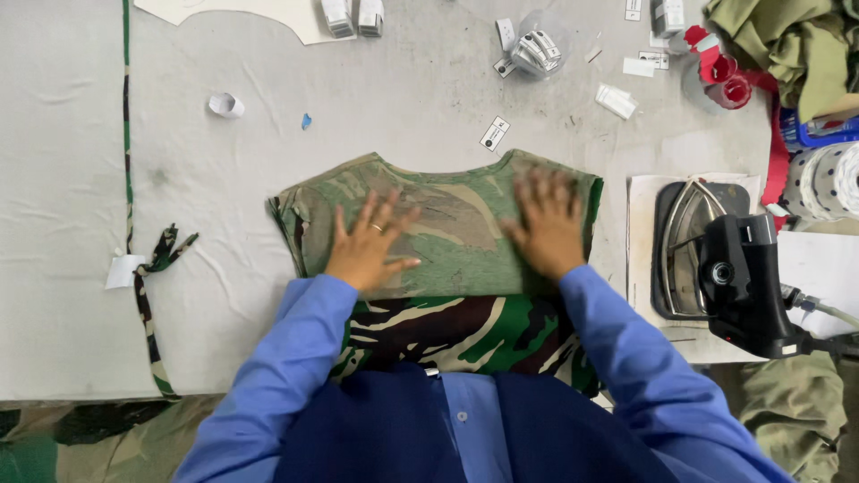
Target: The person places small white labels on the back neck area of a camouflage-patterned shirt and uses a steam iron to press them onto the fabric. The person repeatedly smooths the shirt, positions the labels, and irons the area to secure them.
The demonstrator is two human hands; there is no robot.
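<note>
A camouflage garment piece [456, 237] lies flat on the pale table [206, 197], faded side up, with a darker green and brown camouflage part [465, 331] showing at its near edge. My left hand [369, 243], with a ring on one finger, presses flat on the left half of the cloth with fingers spread. My right hand [548, 224] rests flat on the right half, fingers apart. Neither hand holds anything. Blue sleeves cover both arms.
A black and silver steam iron [716, 264] rests on a pad at the right. A camouflage strip [148, 295] runs down the left side. White tags [494, 134], small bundles [535, 49], red cups [729, 85] and olive cloth [796, 45] lie at the far edge.
</note>
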